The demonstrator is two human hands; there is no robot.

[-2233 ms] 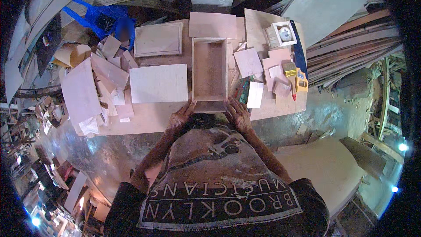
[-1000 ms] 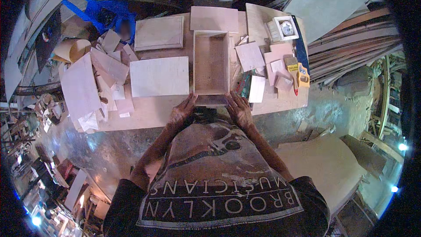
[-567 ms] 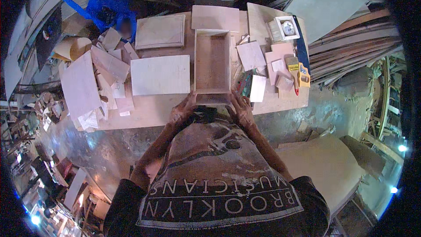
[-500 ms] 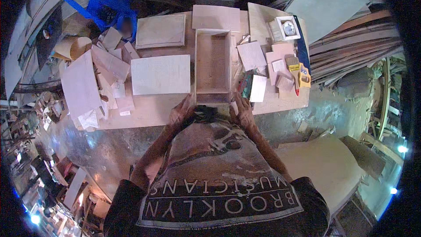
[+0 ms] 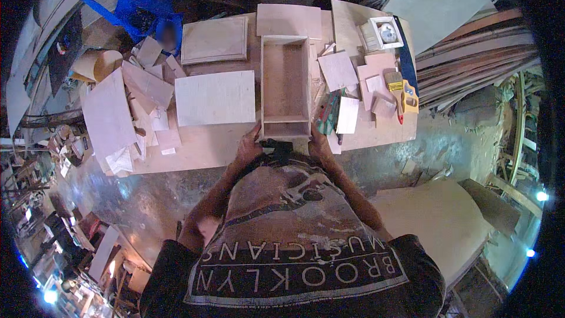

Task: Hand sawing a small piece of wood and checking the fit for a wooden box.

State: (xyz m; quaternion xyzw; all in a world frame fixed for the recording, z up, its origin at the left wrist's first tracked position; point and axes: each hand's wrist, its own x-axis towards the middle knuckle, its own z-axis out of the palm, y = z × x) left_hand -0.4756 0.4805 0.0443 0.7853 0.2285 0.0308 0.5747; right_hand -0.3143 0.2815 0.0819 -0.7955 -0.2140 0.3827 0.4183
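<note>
Rectangular pale-wood box (image 5: 285,82): sides appear joined, top uncovered; left hand (image 5: 250,145), seven o'clock, right hand (image 5: 320,145), five o'clock, both clamped on it.

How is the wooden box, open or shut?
Open. No lid covers the wooden box; its inside shows. The left hand and right hand are at its near end.
</note>
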